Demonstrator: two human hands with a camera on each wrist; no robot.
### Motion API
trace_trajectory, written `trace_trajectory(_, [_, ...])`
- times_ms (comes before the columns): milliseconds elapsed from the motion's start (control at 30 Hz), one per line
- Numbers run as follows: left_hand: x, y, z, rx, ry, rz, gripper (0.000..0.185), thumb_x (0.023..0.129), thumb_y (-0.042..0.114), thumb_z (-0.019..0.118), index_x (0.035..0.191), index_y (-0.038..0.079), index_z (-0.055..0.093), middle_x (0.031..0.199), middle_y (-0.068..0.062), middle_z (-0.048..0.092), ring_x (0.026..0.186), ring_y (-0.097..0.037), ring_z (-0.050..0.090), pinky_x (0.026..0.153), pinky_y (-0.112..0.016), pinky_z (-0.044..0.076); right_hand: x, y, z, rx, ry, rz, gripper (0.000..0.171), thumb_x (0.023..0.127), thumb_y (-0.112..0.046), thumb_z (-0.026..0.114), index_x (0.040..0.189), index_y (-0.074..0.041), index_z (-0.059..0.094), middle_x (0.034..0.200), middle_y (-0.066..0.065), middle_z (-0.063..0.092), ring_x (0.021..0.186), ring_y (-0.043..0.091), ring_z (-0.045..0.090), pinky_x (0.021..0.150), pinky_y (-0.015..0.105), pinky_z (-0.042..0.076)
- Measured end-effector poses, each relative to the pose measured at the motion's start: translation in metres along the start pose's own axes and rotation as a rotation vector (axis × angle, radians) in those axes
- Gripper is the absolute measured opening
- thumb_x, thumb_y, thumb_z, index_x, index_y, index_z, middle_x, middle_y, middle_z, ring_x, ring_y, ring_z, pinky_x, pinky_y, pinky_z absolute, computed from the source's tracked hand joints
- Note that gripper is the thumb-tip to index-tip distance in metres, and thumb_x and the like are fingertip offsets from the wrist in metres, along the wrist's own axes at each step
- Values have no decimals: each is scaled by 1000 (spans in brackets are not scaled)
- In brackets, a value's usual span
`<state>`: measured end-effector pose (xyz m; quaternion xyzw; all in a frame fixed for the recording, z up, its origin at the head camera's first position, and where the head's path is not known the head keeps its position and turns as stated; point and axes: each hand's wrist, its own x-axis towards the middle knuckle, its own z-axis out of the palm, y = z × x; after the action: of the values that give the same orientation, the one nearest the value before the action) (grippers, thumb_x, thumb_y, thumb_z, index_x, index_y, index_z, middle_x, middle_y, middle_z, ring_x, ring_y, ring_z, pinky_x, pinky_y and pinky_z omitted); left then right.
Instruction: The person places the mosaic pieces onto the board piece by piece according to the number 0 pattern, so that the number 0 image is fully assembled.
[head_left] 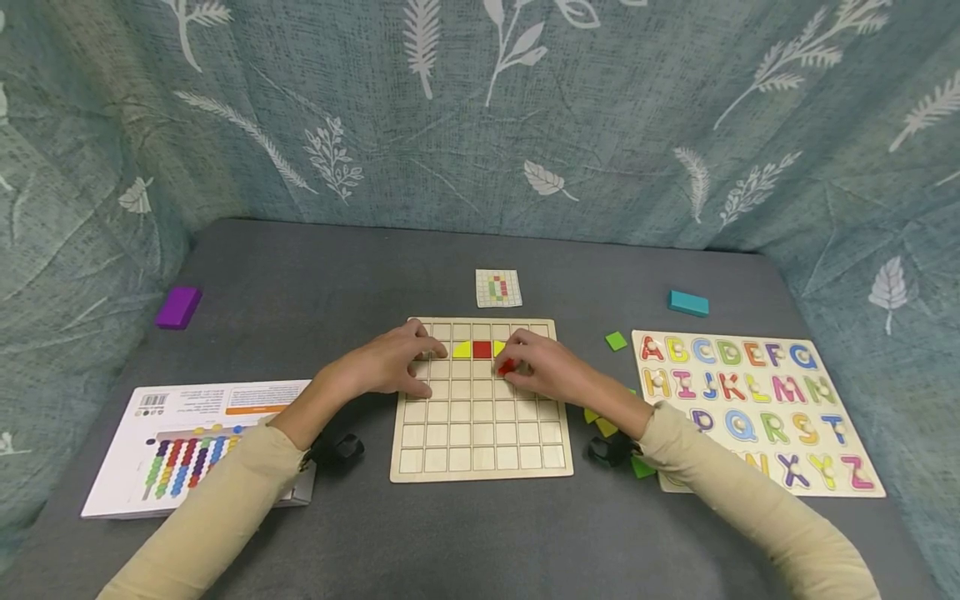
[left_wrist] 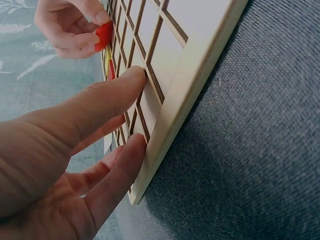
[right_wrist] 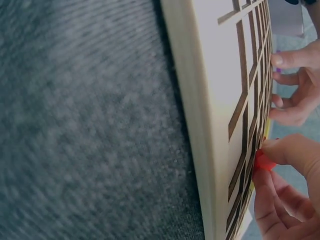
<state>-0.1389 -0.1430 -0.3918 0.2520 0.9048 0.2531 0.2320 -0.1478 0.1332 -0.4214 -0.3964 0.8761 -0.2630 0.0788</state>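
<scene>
My right hand point(head_left: 546, 367) pinches a small red piece point(head_left: 507, 366) between thumb and fingertips, just over the wooden grid board point(head_left: 480, 433), in the cell row below the red square point(head_left: 482, 349) already set there. I think the piece must come down flat and square to its cell, without pushing the yellow pieces point(head_left: 462, 350). My left hand point(head_left: 390, 363) lies on the board's upper left part, fingers spread and pressing to steady it.
</scene>
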Motion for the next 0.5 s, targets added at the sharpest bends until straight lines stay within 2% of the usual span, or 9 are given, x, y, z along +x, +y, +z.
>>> trace_trajectory(500, [1, -1, 0, -4, -11, -12, 53, 81, 15, 79, 130, 7, 60, 113, -12, 45, 83, -17, 48, 72, -27, 39, -2, 3, 0, 17, 48, -44, 11, 87, -9, 70, 97, -13, 73, 101, 3, 63, 80, 10, 57, 71, 24, 48])
